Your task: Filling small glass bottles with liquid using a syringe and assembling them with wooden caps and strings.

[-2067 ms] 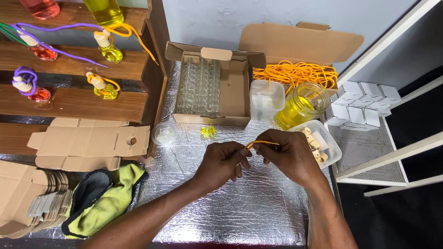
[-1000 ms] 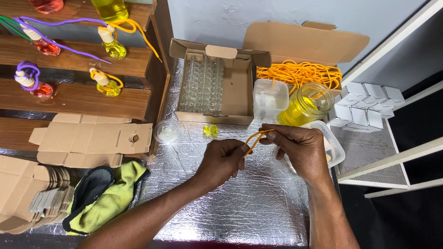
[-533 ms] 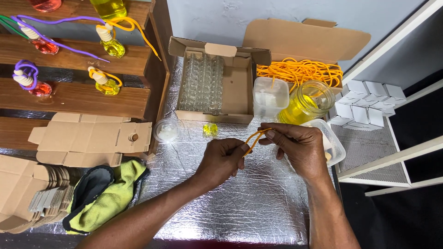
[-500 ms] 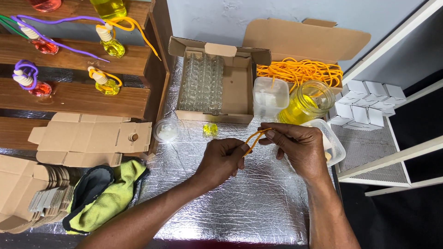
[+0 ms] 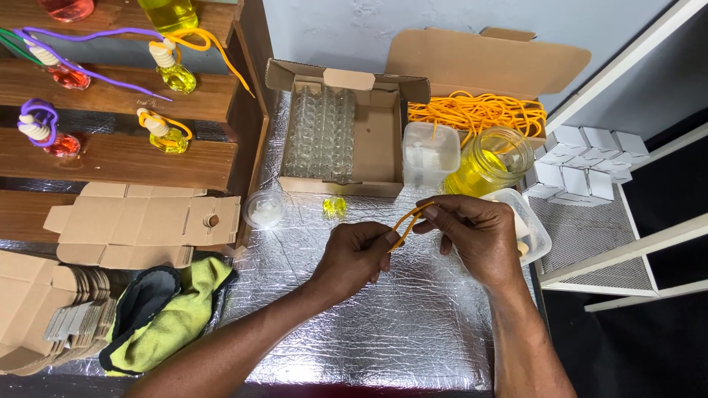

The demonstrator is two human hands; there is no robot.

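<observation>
Both hands barely shift since before | left hand (image 5: 354,258) and right hand (image 5: 476,236) pinch orange cord (image 5: 408,221) | above foil-covered desk (image 5: 413,324) middle

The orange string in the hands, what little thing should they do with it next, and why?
Probably pull the thin orange string snug between both hands. It bends in a loose loop between the left hand and the right hand, each pinching one part, and it touches nothing else. The small yellow glass bottle sits apart on the silver foil table.
</observation>
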